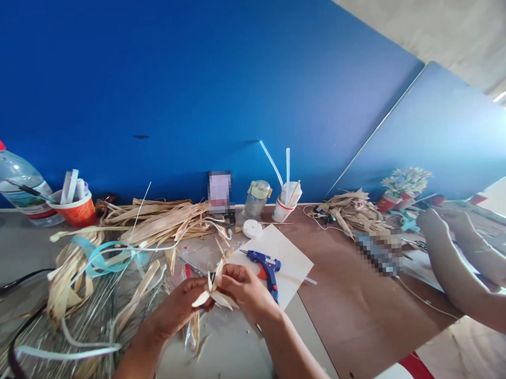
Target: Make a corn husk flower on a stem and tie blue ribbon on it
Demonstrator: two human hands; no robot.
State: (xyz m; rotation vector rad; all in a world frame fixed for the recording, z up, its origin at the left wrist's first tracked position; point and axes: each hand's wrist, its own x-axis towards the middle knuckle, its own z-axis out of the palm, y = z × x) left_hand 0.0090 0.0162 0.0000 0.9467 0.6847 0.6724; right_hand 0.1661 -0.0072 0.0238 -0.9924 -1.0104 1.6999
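Observation:
Both my hands meet over the table, pinching a small flower of pale corn husk [219, 298] with pointed petals spread outward. The fingers of my left hand [193, 294] are closed on its left side. My right hand [242, 285] grips it near the top centre with thumb and fingers together. Just beyond my right hand, a blue hot glue gun [264, 264] lies on a white sheet of paper [292, 256]. Loose husk strips lie under and beside my left hand. The flower's centre is partly hidden by my fingers.
Dried corn husks [164, 219] and thin clear wires [101, 315] cover the left. A red paper cup [79, 213], plastic bottle [18, 177], glass jar [257, 198] and cup of glue sticks [283, 210] stand along the blue partition. At right are another person's arms [449, 262] and husk flowers [406, 181].

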